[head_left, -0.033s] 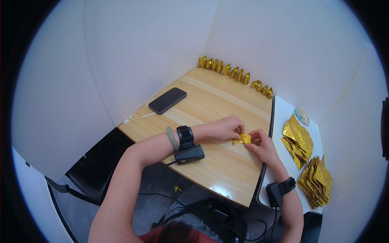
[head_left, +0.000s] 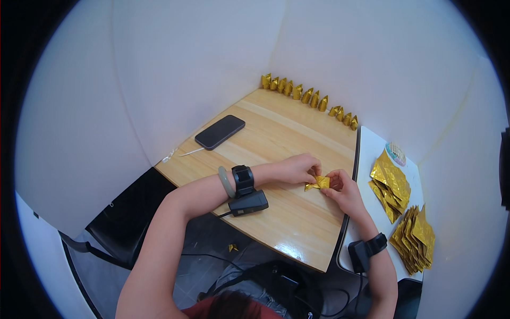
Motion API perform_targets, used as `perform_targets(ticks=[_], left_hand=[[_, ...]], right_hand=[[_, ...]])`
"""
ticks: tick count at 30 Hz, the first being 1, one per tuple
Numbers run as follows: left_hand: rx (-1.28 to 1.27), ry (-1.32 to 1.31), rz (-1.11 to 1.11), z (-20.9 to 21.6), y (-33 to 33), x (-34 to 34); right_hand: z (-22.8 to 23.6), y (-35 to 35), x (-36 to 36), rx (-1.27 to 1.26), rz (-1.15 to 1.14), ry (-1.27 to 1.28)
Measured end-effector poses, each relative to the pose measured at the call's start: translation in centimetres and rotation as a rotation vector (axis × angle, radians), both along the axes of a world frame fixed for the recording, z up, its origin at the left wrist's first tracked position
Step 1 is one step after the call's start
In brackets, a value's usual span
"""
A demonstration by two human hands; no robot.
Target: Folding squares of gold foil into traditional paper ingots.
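Note:
A small piece of folded gold foil paper point(head_left: 317, 184) lies low over the wooden table, between my two hands. My left hand point(head_left: 299, 168) reaches in from the left, its thumb and fingers pinching the foil's left upper part. On the other side my right hand point(head_left: 342, 190) grips the right edge between thumb and forefinger. The foil shows creases and pointed corners; my fingertips hide part of it.
Several folded gold foil pieces point(head_left: 314, 99) stand in a row along the table's point(head_left: 265, 127) back edge. A phone point(head_left: 220, 132) with a white cable lies at left. Stacks of gold foil sheets point(head_left: 391, 181) rest on the white side table point(head_left: 366, 154). A foil scrap point(head_left: 232, 248) is on the floor.

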State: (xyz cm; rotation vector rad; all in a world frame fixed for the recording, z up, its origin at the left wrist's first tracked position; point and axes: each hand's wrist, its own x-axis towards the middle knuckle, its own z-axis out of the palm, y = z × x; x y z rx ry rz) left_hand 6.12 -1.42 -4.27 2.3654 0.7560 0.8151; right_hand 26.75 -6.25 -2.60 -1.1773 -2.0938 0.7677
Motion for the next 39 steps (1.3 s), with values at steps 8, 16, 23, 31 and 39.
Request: perform_targets(ticks=[8, 16, 23, 31, 39], left_hand=[[-0.280, -0.142, 0.089, 1.4, -1.2, 0.7], [-0.081, -0.315, 0.198, 1.8, -1.5, 1.2], [0.029, -0.263, 0.157, 1.8, -1.4, 1.1], [-0.380, -0.420, 0.036, 1.3, -1.2, 1.1], [-0.800, -0.594, -0.025, 0.9, -0.3, 1.4]], right_hand=[[-0.2, 0.3, -0.1, -0.186, -0.022, 0.400], [0.7, -0.3, -0.2, -0.296, -0.056, 0.311], [0.3, -0.1, -0.1, -0.190, -0.090, 0.310], [0.4, -0.1, -0.5, -0.168, -0.071, 0.309], [0.4, 0.3, -0.1, -0.592, 0.123, 0.838]])
